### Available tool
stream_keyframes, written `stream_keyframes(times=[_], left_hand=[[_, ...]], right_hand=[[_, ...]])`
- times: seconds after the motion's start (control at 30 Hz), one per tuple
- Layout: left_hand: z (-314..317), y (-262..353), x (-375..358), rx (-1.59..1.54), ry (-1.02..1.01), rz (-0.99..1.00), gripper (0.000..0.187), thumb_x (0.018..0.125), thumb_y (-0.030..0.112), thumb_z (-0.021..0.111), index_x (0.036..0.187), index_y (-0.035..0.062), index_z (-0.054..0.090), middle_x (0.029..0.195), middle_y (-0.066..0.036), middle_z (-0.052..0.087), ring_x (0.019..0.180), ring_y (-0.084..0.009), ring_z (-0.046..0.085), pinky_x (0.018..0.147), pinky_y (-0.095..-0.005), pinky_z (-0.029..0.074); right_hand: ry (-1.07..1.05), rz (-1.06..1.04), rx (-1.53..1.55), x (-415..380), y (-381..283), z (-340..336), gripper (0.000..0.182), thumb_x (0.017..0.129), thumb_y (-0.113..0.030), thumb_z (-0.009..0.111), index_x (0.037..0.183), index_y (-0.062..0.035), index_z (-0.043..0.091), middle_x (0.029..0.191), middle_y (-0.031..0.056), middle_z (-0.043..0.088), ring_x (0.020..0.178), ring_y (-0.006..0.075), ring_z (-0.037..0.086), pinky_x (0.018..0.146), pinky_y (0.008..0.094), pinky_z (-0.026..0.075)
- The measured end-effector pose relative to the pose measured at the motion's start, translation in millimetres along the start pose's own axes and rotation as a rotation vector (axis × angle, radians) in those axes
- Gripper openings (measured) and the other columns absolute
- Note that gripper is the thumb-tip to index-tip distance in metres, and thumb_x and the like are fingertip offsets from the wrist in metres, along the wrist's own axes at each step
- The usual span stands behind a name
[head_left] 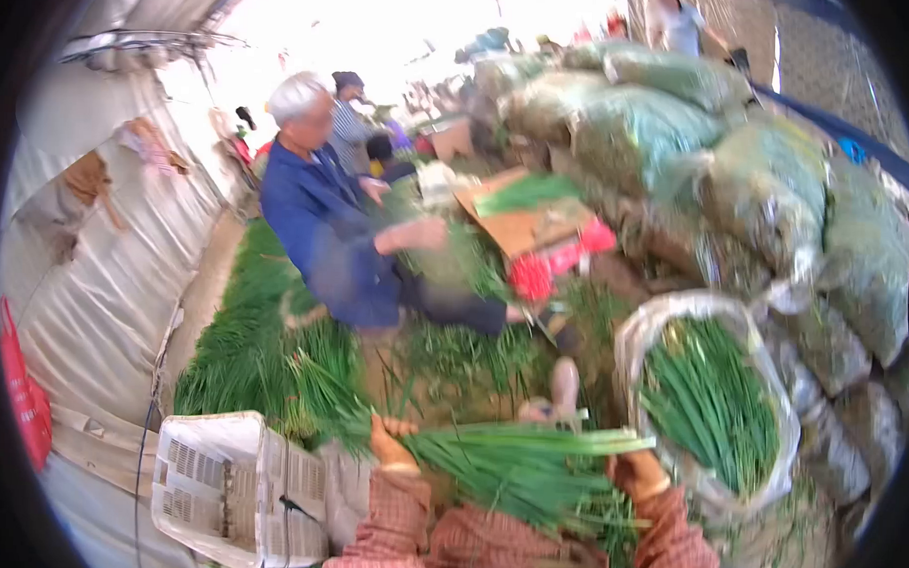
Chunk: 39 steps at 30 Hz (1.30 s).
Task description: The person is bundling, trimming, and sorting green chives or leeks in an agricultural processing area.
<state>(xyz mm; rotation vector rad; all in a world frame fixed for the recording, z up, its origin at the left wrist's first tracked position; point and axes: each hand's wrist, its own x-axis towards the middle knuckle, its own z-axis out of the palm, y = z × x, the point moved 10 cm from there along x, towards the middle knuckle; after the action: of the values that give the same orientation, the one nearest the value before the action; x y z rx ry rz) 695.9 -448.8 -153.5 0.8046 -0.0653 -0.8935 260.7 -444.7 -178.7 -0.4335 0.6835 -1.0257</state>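
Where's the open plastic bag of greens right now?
In the head view, the open plastic bag sits right of centre, beside the person's right hand, with stuffed sacks behind and to its right.

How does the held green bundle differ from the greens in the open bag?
The held bundle lies crosswise between left hand and right hand; the bagged greens slant inside the open bag. The held bundle's pale ends stand out; the bagged greens look mostly green. Both have long leaves.
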Motion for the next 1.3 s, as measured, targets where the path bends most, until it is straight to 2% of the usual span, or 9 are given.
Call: stream_keyframes(times=[0.17, 0.23, 0.43, 0.67, 0.77, 0.87, 0.97, 1.2, 1.3], left_hand=[[49, 43, -47, 0.525, -0.003, 0.355, 0.039, 0.092, 0.028, 0.034, 0.055, 0.0144, 0.029, 0.050, 0.000, 0.027, 0.049, -0.0140, 0.029, 0.055, -0.0305, 0.034], [42, 13, -5, 0.020, -0.407, -0.073, 0.038, 0.093, 0.028, 0.033, 0.057, 0.0152, 0.026, 0.053, 0.001, 0.023, 0.051, -0.0140, 0.026, 0.059, -0.0302, 0.034], [28, 8, -13, 0.115, -0.133, -0.067, 0.036, 0.093, 0.029, 0.030, 0.061, 0.0145, 0.026, 0.055, 0.002, 0.023, 0.052, -0.0147, 0.025, 0.060, -0.0325, 0.035], [9, 12, -7, 0.255, -0.062, 0.004, 0.035, 0.093, 0.030, 0.031, 0.063, 0.0119, 0.029, 0.057, -0.001, 0.028, 0.053, -0.0175, 0.031, 0.068, -0.0379, 0.042], [15, 11, -21, 0.261, -0.027, -0.017, 0.035, 0.093, 0.031, 0.030, 0.064, 0.0121, 0.029, 0.057, -0.001, 0.029, 0.053, -0.0178, 0.032, 0.066, -0.0373, 0.041], [17, 10, -23, 0.250, -0.053, -0.042, 0.035, 0.093, 0.033, 0.031, 0.064, 0.0123, 0.030, 0.057, -0.001, 0.030, 0.053, -0.0179, 0.032, 0.064, -0.0363, 0.040], [22, 15, -28, 0.257, -0.048, -0.031, 0.036, 0.093, 0.033, 0.032, 0.064, 0.0123, 0.030, 0.057, 0.000, 0.031, 0.052, -0.0172, 0.032, 0.064, -0.0349, 0.038], [50, 18, -30, 0.038, -0.245, -0.092, 0.037, 0.093, 0.031, 0.035, 0.061, 0.0142, 0.028, 0.056, 0.002, 0.027, 0.054, -0.0147, 0.030, 0.063, -0.0301, 0.033], [68, 9, -36, -0.238, -0.468, -0.298, 0.036, 0.093, 0.029, 0.035, 0.061, 0.0142, 0.027, 0.056, 0.002, 0.026, 0.054, -0.0145, 0.028, 0.061, -0.0287, 0.032]], right_hand=[[0.137, 0.099, -0.032, 0, 19, -12, 0.015, 0.083, -0.028, 0.055, 0.088, -0.0135, 0.055, 0.064, -0.0021, 0.054, 0.046, 0.0074, 0.045, 0.039, 0.0209, 0.034], [0.070, 0.118, -0.059, -7, 20, -6, 0.014, 0.084, -0.024, 0.054, 0.092, -0.0124, 0.053, 0.064, -0.0024, 0.053, 0.044, 0.0058, 0.044, 0.038, 0.0193, 0.034], [0.246, 0.143, -0.077, -56, 19, -1, 0.015, 0.084, -0.017, 0.055, 0.081, -0.0019, 0.056, 0.060, 0.0006, 0.051, 0.038, 0.0048, 0.036, 0.036, 0.0190, 0.027], [0.382, -0.647, 0.193, -163, -125, -94, 0.011, 0.084, -0.016, 0.055, 0.083, -0.0047, 0.055, 0.056, -0.0046, 0.044, 0.041, 0.0018, 0.030, 0.036, 0.0177, 0.022], [0.823, -0.485, -0.567, -179, -125, -46, 0.017, 0.081, -0.021, 0.060, 0.080, -0.0045, 0.061, 0.064, 0.0017, 0.054, 0.048, 0.0071, 0.043, 0.044, 0.0200, 0.034], [0.471, -0.522, -1.223, -106, -74, 46, 0.027, 0.076, -0.030, 0.062, 0.087, -0.0048, 0.062, 0.078, 0.0082, 0.058, 0.074, 0.0223, 0.055, 0.067, 0.0299, 0.044], [0.405, -0.367, -1.659, -49, -21, 73, 0.031, 0.074, -0.033, 0.061, 0.089, -0.0062, 0.060, 0.087, 0.0104, 0.056, 0.084, 0.0291, 0.054, 0.074, 0.0373, 0.042], [0.359, -0.316, -1.115, -58, -1, 49, 0.019, 0.079, -0.022, 0.057, 0.084, -0.0047, 0.054, 0.073, 0.0146, 0.054, 0.070, 0.0309, 0.055, 0.063, 0.0351, 0.043], [0.357, 0.015, -0.674, -72, 25, 22, 0.015, 0.084, -0.021, 0.053, 0.081, -0.0067, 0.055, 0.062, -0.0035, 0.047, 0.048, 0.0050, 0.039, 0.043, 0.0203, 0.031]])
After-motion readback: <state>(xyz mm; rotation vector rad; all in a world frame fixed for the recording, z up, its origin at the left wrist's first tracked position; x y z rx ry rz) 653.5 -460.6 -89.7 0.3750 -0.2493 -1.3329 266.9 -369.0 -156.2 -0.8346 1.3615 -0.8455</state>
